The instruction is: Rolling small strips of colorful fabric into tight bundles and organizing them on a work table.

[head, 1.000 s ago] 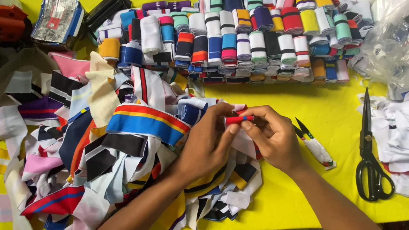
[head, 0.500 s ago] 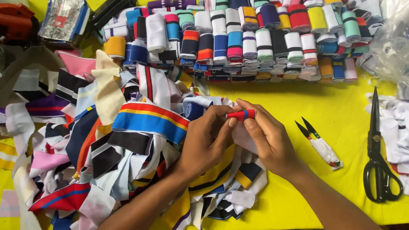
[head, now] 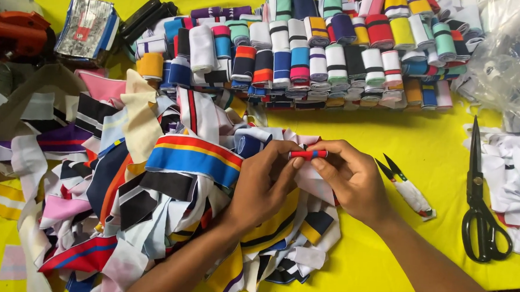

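Yellow worktop, mid-front area: big loose heap of striped fabric strips spreads toward the left edge; neat rows of folded strips along the back edge. Over the heap's right side, left hand & right hand meet, both pinching a small red-and-blue rolled strip betw. fingertips. Its long axis runs left-right, level w/ front edge; each hand grips one end, equally near. Thread snips just right of right hand; black scissors nearer right edge.
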